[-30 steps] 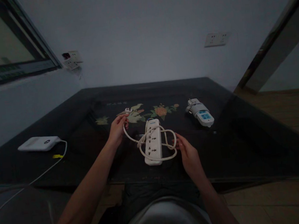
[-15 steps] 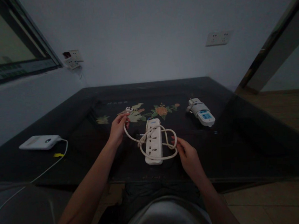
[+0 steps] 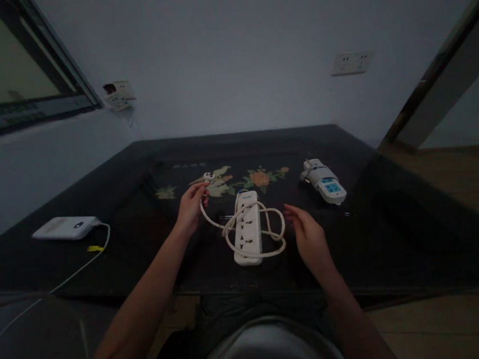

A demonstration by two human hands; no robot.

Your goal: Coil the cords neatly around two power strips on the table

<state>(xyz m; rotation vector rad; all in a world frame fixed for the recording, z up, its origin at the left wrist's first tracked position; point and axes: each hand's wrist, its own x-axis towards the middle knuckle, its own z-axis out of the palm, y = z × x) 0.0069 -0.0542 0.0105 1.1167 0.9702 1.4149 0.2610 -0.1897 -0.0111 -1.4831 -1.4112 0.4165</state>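
- Partly hiding cord (image 3: 269,254) within left hand (image 3: 191,205), fingers pinched near plug (image 3: 209,176).
- Spreading right hand (image 3: 310,237) loosely open beside cord; cannot tell contact.
- Cannot read label on power strip (image 3: 246,229).

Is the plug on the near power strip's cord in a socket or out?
Out: the plug sits at the left hand, away from any socket.

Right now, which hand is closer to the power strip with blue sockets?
Right: the right hand is just left of that power strip; the left hand is farther left, by the plug.
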